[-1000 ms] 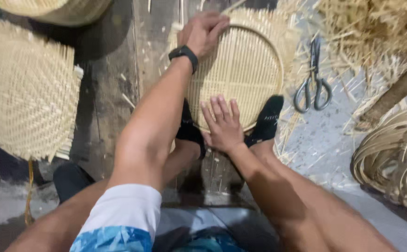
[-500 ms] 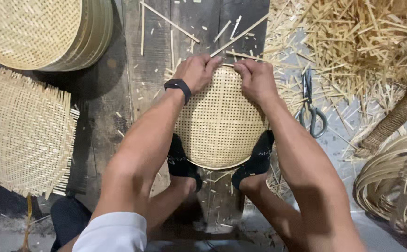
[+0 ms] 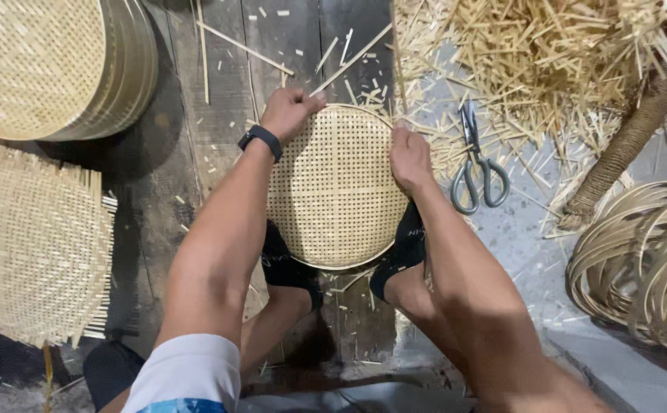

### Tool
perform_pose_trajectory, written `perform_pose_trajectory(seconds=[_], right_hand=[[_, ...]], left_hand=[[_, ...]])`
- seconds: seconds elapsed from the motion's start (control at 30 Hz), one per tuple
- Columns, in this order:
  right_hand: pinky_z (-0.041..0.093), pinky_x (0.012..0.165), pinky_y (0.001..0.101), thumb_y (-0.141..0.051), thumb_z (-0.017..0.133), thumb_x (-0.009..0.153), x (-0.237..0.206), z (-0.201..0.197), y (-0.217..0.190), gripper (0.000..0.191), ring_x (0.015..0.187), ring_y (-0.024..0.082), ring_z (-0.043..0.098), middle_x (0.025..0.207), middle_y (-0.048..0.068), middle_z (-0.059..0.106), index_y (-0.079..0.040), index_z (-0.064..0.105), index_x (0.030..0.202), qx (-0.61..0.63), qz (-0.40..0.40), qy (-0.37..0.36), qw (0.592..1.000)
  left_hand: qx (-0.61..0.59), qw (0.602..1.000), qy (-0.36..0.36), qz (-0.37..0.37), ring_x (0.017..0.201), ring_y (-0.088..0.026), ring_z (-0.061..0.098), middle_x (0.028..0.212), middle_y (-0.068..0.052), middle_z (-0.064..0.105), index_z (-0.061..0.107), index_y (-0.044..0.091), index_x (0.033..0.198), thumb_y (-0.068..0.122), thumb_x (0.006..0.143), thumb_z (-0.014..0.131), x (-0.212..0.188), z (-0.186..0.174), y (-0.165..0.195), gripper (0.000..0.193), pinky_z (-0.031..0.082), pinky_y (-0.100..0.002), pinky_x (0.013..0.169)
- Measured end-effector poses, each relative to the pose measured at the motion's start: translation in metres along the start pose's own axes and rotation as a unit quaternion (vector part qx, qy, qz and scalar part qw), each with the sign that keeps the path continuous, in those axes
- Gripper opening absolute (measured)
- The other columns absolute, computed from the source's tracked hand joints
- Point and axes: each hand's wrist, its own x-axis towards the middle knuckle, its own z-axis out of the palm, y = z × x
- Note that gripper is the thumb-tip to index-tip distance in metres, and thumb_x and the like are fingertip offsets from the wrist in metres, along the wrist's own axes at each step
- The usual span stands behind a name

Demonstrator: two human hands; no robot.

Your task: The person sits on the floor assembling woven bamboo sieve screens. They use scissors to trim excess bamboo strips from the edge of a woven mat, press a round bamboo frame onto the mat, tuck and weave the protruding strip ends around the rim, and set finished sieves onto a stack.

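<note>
A round woven bamboo tray point(image 3: 333, 191) lies on the dark wooden floor between my two feet in black socks. My left hand point(image 3: 289, 111), with a black watch on its wrist, grips the tray's far left rim. On the tray's right rim rests my right hand point(image 3: 408, 157), its fingers closed on a thin bamboo strip point(image 3: 396, 61) that sticks up and away from the rim.
Grey scissors point(image 3: 475, 164) lie just right of the tray. A heap of bamboo offcuts point(image 3: 555, 53) fills the top right. Coiled bamboo hoops point(image 3: 639, 260) sit at the right. A stack of finished trays point(image 3: 50, 61) and a loose woven mat point(image 3: 31, 245) lie left.
My right hand slid from the tray's far edge down to its right rim and now holds a strip. The left hand stayed at the far left rim. The view came closer.
</note>
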Motion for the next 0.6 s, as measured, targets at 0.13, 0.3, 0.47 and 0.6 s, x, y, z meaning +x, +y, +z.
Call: perform_pose_trajectory(seconds=[0.13, 0.3, 0.47, 0.6], right_hand=[[0.047, 0.092, 0.0512, -0.048, 0.037, 0.103, 0.004, -0.011, -0.008, 0.066, 0.102, 0.052, 0.065, 0.097, 0.038, 0.067, 0.009, 0.069, 0.094, 0.028, 0.059, -0.014, 0.998], [0.048, 0.096, 0.0508, -0.050, 0.036, 0.104, -0.001, -0.028, -0.020, 0.071, 0.106, 0.052, 0.067, 0.101, 0.041, 0.067, 0.013, 0.069, 0.100, 0.028, 0.080, -0.027, 0.996], [0.047, 0.101, 0.0480, -0.051, 0.039, 0.106, 0.002, -0.018, -0.017, 0.071, 0.114, 0.052, 0.063, 0.111, 0.042, 0.065, 0.013, 0.068, 0.108, 0.011, 0.092, -0.016, 0.996], [0.045, 0.103, 0.0490, -0.050, 0.039, 0.105, -0.023, -0.031, -0.027, 0.067, 0.113, 0.053, 0.061, 0.112, 0.040, 0.064, 0.009, 0.070, 0.109, 0.001, 0.026, -0.044, 0.999]], left_hand=[[0.090, 0.889, 0.288, 0.345, 0.079, -0.029, 0.063, 0.091, -0.019, 0.069, 0.071, 0.005, 0.082, 0.043, 0.106, 0.066, -0.047, -0.002, 0.001, 0.045, 0.053, -0.042, 0.069], [0.081, 0.973, 0.203, 0.069, 0.061, -0.027, 0.062, 0.068, -0.017, 0.064, 0.071, -0.002, 0.086, 0.042, 0.102, 0.059, -0.085, -0.012, -0.026, 0.048, 0.048, -0.045, 0.061], [-0.045, 0.988, 0.142, -0.045, 0.063, -0.023, 0.047, 0.069, -0.026, 0.058, 0.066, -0.009, 0.081, 0.046, 0.104, 0.066, -0.074, -0.016, -0.031, 0.060, 0.045, -0.046, 0.062], [0.023, 0.974, 0.225, -0.004, 0.074, -0.030, 0.064, 0.082, -0.022, 0.068, 0.075, 0.001, 0.095, 0.044, 0.099, 0.066, -0.104, -0.019, -0.013, 0.044, 0.048, -0.042, 0.070]])
